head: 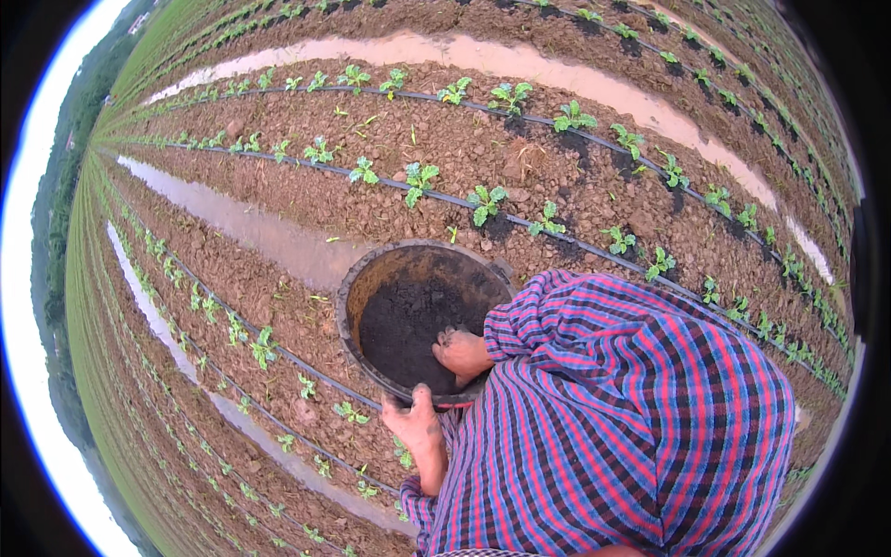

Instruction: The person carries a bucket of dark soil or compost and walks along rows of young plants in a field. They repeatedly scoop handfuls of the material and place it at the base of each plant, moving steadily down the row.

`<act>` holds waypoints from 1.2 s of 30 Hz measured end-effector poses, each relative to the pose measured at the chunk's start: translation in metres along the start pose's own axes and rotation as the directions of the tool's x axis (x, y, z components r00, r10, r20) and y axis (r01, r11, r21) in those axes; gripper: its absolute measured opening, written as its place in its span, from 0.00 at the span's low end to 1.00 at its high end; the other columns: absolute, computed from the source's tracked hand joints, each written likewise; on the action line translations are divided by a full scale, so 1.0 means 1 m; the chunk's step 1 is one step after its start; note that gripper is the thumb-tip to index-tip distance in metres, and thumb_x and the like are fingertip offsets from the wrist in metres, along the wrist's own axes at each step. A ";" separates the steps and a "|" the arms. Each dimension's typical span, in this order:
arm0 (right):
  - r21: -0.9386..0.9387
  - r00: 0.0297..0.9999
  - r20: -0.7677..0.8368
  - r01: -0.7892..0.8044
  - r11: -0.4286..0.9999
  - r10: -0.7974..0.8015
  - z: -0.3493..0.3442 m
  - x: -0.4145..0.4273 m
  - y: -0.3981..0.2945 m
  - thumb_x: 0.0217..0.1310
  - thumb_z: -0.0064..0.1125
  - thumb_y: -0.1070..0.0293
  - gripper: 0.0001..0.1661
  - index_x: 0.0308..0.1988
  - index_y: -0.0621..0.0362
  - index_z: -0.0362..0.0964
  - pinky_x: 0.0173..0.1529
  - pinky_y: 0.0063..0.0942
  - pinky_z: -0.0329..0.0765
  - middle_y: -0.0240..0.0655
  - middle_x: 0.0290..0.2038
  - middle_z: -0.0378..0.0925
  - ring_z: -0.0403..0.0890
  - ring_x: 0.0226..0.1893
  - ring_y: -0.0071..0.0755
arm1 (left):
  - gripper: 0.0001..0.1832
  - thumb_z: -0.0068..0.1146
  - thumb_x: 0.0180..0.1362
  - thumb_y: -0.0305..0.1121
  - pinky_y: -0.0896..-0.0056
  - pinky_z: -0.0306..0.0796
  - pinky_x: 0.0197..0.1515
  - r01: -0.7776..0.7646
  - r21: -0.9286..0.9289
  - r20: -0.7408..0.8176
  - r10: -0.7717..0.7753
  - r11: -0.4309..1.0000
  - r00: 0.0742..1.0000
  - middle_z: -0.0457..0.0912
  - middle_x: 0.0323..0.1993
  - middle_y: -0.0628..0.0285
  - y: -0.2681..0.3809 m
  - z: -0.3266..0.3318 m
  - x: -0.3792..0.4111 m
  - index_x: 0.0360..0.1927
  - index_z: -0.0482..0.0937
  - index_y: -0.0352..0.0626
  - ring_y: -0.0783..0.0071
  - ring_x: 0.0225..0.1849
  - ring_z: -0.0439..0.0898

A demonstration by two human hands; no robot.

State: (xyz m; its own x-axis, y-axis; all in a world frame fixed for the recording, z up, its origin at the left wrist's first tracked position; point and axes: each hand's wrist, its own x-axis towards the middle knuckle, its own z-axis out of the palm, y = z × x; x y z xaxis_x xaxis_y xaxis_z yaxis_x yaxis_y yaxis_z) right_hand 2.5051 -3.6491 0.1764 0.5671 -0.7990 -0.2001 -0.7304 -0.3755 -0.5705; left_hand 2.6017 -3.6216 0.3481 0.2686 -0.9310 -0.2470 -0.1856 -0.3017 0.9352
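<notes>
A round dark tub (346,334) stands before me, holding black, soil-like crumbly material (411,313). Brown residue coats its inner wall. My left hand (418,425) grips the near rim, thumb up over the edge and fingers partly hidden outside. Inside the tub, my right hand (463,354) reaches down to the black material with its fingers bent and dirty. Whether it has closed on any of that material cannot be seen. A checked red, blue and black sleeve (529,313) covers my right arm.
Rows of young leafy plants (487,203) grow along black drip lines (445,197) on cloddy brown soil beds (313,202). Dark patches (495,228) lie beside several plants. Muddy water fills the furrow (278,233) beyond the tub and another furrow (487,56).
</notes>
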 end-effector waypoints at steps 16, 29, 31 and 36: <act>0.900 0.969 0.195 -0.239 0.365 0.154 -0.104 0.032 0.080 0.41 0.60 0.68 0.19 0.38 0.60 0.72 0.38 0.27 0.72 0.32 0.33 0.76 0.74 0.34 0.27 | 0.17 0.49 0.43 0.20 0.75 0.66 0.40 0.038 -0.065 -0.098 -0.044 0.997 0.994 0.74 0.34 0.59 -0.002 -0.013 0.004 0.40 0.70 0.27 0.73 0.33 0.71; 0.983 0.779 0.181 -0.168 -0.078 0.600 -0.192 0.107 0.226 0.53 0.50 0.49 0.25 0.29 0.64 0.72 0.21 0.25 0.68 0.35 0.23 0.74 0.71 0.20 0.26 | 0.16 0.50 0.43 0.20 0.75 0.66 0.39 0.156 -0.104 -0.181 -0.172 0.982 0.968 0.74 0.34 0.59 0.005 -0.015 0.008 0.39 0.70 0.28 0.74 0.33 0.71; 0.540 0.518 -0.158 -0.668 0.513 0.841 -0.192 0.121 0.229 0.46 0.53 0.43 0.36 0.38 0.69 0.70 0.39 0.34 0.73 0.49 0.31 0.75 0.77 0.34 0.44 | 0.16 0.51 0.43 0.21 0.75 0.66 0.40 0.167 -0.101 -0.178 -0.183 0.981 0.967 0.74 0.35 0.57 -0.005 -0.019 0.008 0.39 0.70 0.27 0.73 0.34 0.71; 0.649 0.864 -0.258 -0.177 0.740 0.433 -0.146 0.098 0.155 0.48 0.54 0.62 0.21 0.43 0.62 0.68 0.35 0.30 0.73 0.40 0.33 0.76 0.76 0.30 0.29 | 0.16 0.49 0.43 0.20 0.74 0.67 0.40 0.186 -0.089 -0.182 -0.199 0.979 0.963 0.74 0.35 0.57 -0.008 -0.022 0.009 0.40 0.69 0.28 0.72 0.34 0.72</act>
State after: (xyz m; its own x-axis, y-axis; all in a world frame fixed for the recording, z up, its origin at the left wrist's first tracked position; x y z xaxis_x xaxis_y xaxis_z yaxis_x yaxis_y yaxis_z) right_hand 2.3921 -3.8545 0.1849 0.0757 -0.9738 -0.2142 -0.3937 0.1682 -0.9037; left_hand 2.6266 -3.6229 0.3440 0.4681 -0.7988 -0.3779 -0.0479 -0.4500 0.8917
